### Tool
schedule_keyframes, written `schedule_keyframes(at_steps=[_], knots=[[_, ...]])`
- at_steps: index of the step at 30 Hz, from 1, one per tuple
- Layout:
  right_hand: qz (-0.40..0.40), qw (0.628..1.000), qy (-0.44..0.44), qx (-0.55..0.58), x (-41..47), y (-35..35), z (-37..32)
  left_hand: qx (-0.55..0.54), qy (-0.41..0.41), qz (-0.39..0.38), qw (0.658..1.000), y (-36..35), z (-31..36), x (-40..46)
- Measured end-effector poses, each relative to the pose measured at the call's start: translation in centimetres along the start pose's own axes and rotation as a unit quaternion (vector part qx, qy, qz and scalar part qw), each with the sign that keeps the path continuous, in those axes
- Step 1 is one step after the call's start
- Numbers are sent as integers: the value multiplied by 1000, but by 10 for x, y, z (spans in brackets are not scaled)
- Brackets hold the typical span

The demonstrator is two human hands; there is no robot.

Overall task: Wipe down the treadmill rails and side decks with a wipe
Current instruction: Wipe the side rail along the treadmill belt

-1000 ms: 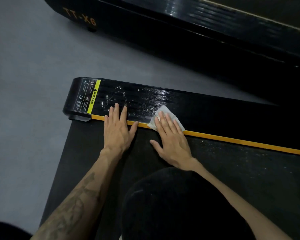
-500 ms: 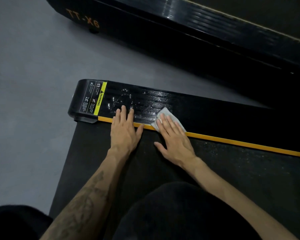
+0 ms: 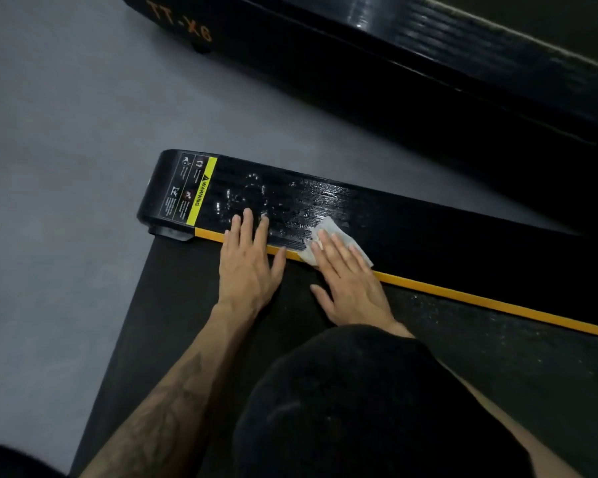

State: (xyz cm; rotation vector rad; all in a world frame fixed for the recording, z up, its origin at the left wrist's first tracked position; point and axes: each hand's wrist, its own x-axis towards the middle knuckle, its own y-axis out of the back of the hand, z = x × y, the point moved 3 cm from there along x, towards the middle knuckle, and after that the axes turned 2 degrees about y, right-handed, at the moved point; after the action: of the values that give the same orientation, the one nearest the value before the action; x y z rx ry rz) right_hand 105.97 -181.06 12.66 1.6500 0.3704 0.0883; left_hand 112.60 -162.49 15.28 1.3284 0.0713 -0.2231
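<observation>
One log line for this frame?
step: wiping side deck | right hand: flat on wipe | left hand: flat, bracing | deck: wet streaks

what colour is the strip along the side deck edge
Orange-yellow strip, clearest in the head view.

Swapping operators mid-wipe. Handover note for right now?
Right hand: flat, pressing the wipe onto the side deck.
Left hand: flat, bracing across the orange edge strip, holding nothing.
Done: the deck looks wet from near the warning label to the wipe.
Left: the deck stretch to the right looks dry; the rails are not in view.
</observation>
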Motion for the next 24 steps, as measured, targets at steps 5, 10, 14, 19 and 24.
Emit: schedule_keyframes(at_steps=[5, 10, 14, 19, 24], knots=[[3, 999, -50, -13, 18, 3, 10, -14, 12, 13, 1000, 0, 4, 2], [-17, 998, -61, -7, 26, -3, -13, -25, 18, 10, 999, 0, 5, 2], [-1, 1000, 18, -5, 1, -1, 9, -30, 9, 7, 999, 2, 2, 1], [-5, 999, -52, -2, 12, 5, 20, -23, 11, 5, 1000, 3, 1, 1], [-34, 996, -83, 23, 42, 8, -8, -28, 5, -6, 1000, 4, -1, 1]])
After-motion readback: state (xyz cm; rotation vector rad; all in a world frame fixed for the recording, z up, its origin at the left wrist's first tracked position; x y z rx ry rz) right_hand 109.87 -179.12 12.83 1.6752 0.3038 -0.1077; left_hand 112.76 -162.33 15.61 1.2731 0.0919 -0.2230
